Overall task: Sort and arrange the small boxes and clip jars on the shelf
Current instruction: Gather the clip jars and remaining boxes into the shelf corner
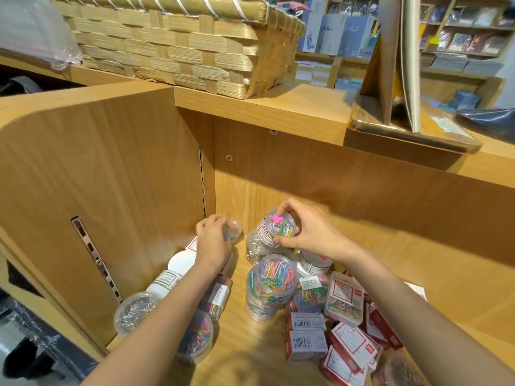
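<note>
Nearest my camera: a jar of coloured clips [195, 337] at the front edge of the wooden shelf [250, 355], partly under my left forearm, with a jar of silver clips [133, 310] just to its left against the side panel.

Front right: a heap of small red and white boxes [345, 344], some showing barcodes, lying at mixed angles; a clear flat box of clips [344, 302] rests at the back of the heap.

Centre: a stack of clip jars topped by a jar of bright clips [274, 277].

Right hand [309, 231]: fingers and thumb pinch the rim of a tilted jar with a pink tag [277, 227], held above a jar of silver clips [255, 247].

Left hand [213, 240]: fingers curled round a small clear jar [232, 228] near the back left corner; blurred, contents unclear.

Above: a woven basket [178, 43] on the top board.
</note>
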`<state>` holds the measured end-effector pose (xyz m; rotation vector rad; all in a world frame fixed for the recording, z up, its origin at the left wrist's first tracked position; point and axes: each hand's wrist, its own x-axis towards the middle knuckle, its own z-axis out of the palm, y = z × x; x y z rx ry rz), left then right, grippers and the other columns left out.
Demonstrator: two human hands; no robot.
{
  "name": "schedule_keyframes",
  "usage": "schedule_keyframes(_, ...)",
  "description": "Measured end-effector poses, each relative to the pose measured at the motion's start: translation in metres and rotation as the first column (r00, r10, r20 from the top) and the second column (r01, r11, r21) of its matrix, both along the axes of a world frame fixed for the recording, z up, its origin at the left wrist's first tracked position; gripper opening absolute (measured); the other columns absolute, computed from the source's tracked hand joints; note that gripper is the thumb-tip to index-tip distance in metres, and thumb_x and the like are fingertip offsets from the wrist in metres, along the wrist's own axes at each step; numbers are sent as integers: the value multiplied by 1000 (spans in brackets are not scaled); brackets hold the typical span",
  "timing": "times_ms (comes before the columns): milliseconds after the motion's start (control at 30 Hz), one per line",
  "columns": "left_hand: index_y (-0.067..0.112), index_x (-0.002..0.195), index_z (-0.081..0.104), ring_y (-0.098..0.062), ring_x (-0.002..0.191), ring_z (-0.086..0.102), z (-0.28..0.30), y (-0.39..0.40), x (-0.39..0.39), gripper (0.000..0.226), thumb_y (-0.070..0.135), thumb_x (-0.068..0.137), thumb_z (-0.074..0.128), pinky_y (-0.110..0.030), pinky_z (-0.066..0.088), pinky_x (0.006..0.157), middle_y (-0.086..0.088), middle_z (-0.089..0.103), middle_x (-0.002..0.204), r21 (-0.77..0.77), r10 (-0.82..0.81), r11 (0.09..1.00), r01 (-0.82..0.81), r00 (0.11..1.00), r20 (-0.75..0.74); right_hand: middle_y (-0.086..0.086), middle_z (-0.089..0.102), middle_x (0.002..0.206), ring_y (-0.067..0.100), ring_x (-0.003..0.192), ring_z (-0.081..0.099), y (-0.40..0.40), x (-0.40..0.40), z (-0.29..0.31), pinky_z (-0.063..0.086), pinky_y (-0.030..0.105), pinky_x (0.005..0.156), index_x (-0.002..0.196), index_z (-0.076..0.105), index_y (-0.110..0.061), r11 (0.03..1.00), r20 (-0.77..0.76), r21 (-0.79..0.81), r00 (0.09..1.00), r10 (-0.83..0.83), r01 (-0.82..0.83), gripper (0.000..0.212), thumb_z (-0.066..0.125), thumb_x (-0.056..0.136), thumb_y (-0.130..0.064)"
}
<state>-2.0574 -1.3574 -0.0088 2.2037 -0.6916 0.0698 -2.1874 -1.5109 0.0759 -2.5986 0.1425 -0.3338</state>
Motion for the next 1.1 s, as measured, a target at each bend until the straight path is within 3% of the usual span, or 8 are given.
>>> schedule_keyframes(100,10,84,69,-22,104,37,1,3,0,14,-1,81,60,-16,24,78,-2,47,106,87,24,996,-30,997,71,-17,50,90,-12,76,43,0,0,1,33,5,66,101,51,-18,1000,-10,-13,1000,13,-13,42,77,71,-27)
schedule_keyframes(167,9,90,70,-25,106,46,6,7,0,17,2,84,56,-15,26,73,-2,48,100,155,-15,988,4,997,72,-18,49,88,-13,73,42,-1,1,1,32,5,66,101,51,-18,1000,-14,-22,1000,14,-14,42,78,71,-28)
schedule_keyframes(300,12,116,61,-23,111,52,25,19,-1,31,7,87,52,-28,37,88,-4,56,121,179,-122,978,107,990,75,-17,50,87,-10,72,44,0,8,-3,32,4,67,98,51,-19,997,-12,-57,999,42,-43,41,78,69,-27)
schedule_keyframes(433,14,117,59,-22,109,54,30,51,-12,30,10,89,50,-29,38,87,1,56,121,194,-131,976,101,980,149,-11,52,99,6,89,46,10,28,-4,30,13,69,102,50,-18,983,-21,-135,992,124,-125,45,77,70,-31)
schedule_keyframes(633,16,122,57,-17,115,50,23,93,-25,31,18,92,47,-20,34,88,1,53,127,339,-204,926,164,975,87,7,49,123,21,112,42,39,84,-10,37,39,100,115,49,-9,882,-3,-401,963,270,-249,46,68,80,-31)
schedule_keyframes(767,18,128,52,-12,127,40,21,102,-27,35,23,94,44,-21,30,99,4,44,140,394,-252,896,203,965,77,11,27,144,29,128,27,45,99,-12,33,38,102,114,58,-9,739,-129,-630,971,201,-237,26,51,91,-20)
schedule_keyframes(933,16,124,56,-14,122,46,20,105,-30,33,24,95,43,-22,32,98,3,50,134,321,-224,928,190,972,71,6,44,120,18,118,38,34,73,-7,29,30,103,125,54,-11,918,-72,-344,980,184,-198,32,46,94,-18)
schedule_keyframes(1100,15,117,63,-17,116,52,23,102,-39,50,36,84,33,-28,35,99,0,58,126,309,-252,929,202,959,130,-1,60,100,12,91,56,22,15,18,43,26,84,104,64,-18,968,-63,-97,972,227,-232,24,51,91,-34)
